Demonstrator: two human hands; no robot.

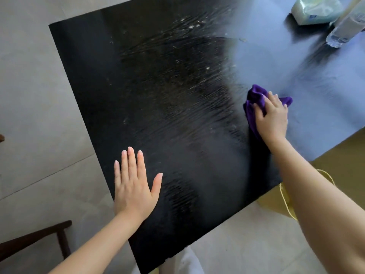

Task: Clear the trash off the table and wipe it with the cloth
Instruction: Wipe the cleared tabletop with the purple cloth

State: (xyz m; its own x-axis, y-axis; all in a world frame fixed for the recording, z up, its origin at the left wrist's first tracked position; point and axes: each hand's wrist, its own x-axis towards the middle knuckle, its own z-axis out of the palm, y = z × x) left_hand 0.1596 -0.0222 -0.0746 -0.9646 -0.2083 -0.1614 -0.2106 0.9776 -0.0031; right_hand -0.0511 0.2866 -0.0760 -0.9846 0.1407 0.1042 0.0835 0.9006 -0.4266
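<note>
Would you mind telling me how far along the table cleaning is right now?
Mostly done: streaks cover the table. In hand: the right hand presses the purple cloth down while the left hand lies flat. Left: crumbs at the far side, beside the tissue pack and bottle.

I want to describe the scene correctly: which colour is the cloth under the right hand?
Purple, seen in the head view: cloth.

The left hand lay flat on the table near its near-left edge, while the right hand pressed on the cloth toward the right side; a packet and bottle sat at the far right corner, a bag below the right edge, a chair to the left
</note>
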